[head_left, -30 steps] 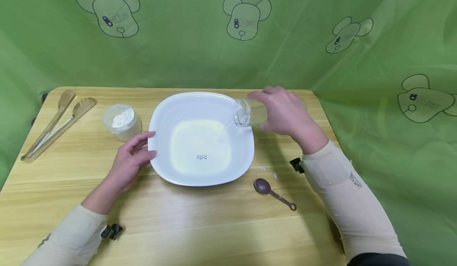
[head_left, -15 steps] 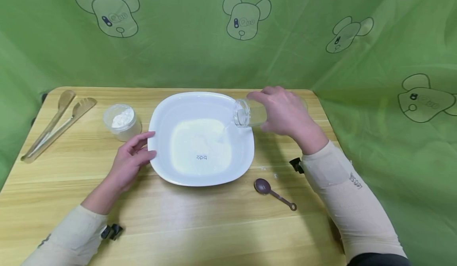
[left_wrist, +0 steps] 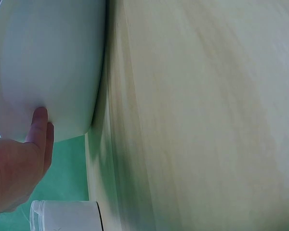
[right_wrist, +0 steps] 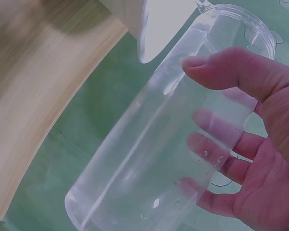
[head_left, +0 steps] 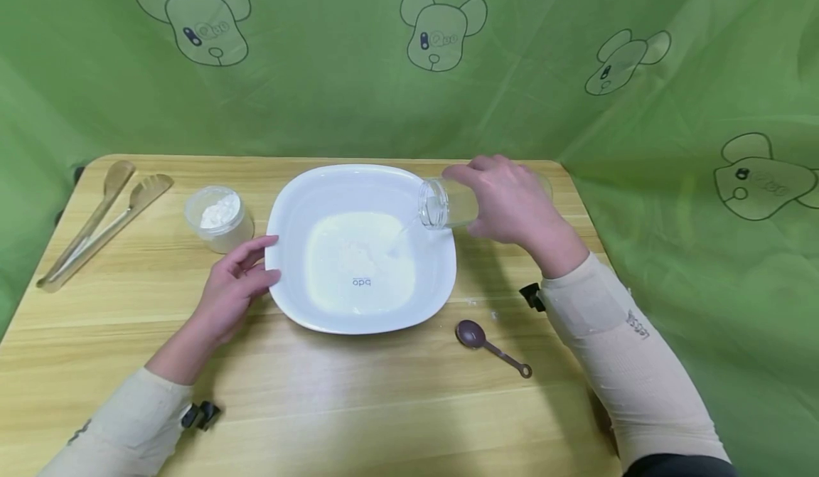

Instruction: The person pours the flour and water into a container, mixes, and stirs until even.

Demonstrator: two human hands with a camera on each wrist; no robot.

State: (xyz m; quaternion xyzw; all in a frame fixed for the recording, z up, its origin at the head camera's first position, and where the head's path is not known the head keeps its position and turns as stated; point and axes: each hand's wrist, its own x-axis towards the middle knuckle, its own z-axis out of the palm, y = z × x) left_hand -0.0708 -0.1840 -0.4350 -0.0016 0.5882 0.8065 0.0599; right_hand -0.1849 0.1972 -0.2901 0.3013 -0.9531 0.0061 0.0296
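Note:
In the head view a white basin point(head_left: 361, 249) stands mid-table with a shallow layer of clear liquid in its bottom. At its left edge, my left hand point(head_left: 235, 281) pinches the rim; the left wrist view shows fingers point(left_wrist: 40, 127) against the outer wall. Over the basin's right rim my right hand point(head_left: 512, 203) grips a clear jar point(head_left: 459, 203), tilted nearly on its side with its mouth to the left. A thin stream of clear liquid runs from the jar's mouth into the basin. The right wrist view shows thumb and fingers wrapped around the jar point(right_wrist: 135, 144).
Left of the basin stands an open clear tub point(head_left: 220, 221) of white powder. Metal tongs point(head_left: 105, 228) lie at the far left. A dark brown measuring spoon point(head_left: 471, 335) lies front right of the basin, near a few small water drops. Green cloth point(head_left: 333, 93) hangs behind the table.
The stream from the jar now lands farther into the basin, and ripples have spread across the liquid. Both hands stay almost where they were.

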